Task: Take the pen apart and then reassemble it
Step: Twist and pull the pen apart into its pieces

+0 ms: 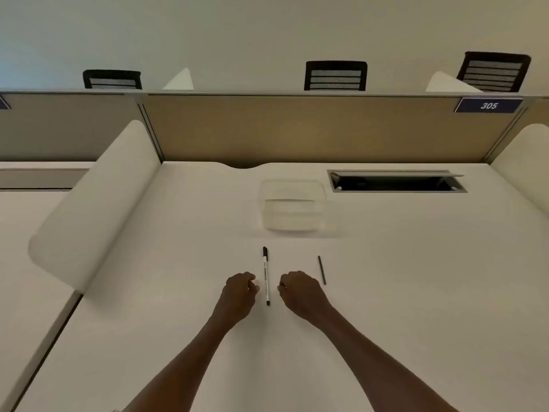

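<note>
A white pen (266,275) with a black cap at its far end and a black near tip lies on the white desk (386,278), pointing away from me. My left hand (240,288) rests just left of it with fingers curled, holding nothing. My right hand (298,288) rests just right of it, fingers curled too, holding nothing. Neither hand touches the pen. A thin dark rod (321,269), perhaps a pen part, lies on the desk to the right of my right hand.
A clear plastic box (292,205) stands beyond the pen. An open cable hatch (396,182) sits at the back right. White side dividers (98,203) and a tan back panel (297,129) bound the desk. Chairs show behind it.
</note>
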A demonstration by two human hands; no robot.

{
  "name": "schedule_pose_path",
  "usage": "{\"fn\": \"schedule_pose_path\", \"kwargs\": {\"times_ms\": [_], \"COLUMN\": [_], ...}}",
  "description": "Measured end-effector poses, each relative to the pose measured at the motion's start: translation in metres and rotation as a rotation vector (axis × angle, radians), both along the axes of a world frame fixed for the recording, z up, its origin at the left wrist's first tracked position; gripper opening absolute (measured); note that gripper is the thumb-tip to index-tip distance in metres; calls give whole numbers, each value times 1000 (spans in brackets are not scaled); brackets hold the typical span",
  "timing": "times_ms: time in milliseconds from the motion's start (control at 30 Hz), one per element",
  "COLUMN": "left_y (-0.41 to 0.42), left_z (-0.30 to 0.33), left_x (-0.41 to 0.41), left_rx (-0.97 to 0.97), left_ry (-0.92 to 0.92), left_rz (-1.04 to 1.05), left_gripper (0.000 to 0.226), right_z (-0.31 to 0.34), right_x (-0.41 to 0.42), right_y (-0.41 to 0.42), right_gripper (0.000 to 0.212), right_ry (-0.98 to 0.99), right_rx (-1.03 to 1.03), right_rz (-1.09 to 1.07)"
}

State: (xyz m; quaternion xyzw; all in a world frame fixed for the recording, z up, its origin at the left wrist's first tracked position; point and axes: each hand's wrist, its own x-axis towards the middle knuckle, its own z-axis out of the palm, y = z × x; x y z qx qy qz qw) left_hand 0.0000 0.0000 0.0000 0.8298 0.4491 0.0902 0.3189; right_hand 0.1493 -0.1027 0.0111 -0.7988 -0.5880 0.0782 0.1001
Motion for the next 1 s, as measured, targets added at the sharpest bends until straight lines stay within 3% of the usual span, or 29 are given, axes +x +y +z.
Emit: {"fn": "schedule_pose_path", "kwargs": {"times_ms": [133, 300, 500, 600, 667, 833, 933, 1000], "left_y": [-5, -6, -6, -8, -8, -3, 3, 8], "left_z": [4, 5, 8, 7, 9, 28, 48, 61], "left_x": [0, 2, 7, 9, 10, 12, 17, 21], "left_rx": [-76, -133, -200, -270, -430, -941, -1062, -1093], "left_ry": [-53, -63, -62, -96, -216, -667, -819, -910], "left_rz": [53, 111, 105, 154, 250, 466, 445, 414], "left_gripper": [15, 18, 19, 32, 39, 14, 11, 14], "right_z": [-2, -10, -7, -5, -1, 23, 46, 63], "right_x": [-16, -30, -39, -39, -38, -29, -19, -11], "right_y": [5, 9, 14, 14, 13, 11, 10, 8], "right_gripper": [33, 40, 26, 32, 37, 28, 22, 24], "right_ry": [107, 116, 223, 292, 358, 541, 713, 985], "right_rx": [-69, -137, -156, -141, -113, 56, 140, 147], "right_rz": [-61, -91, -163, -196, -197, -224, -251, -278]}}
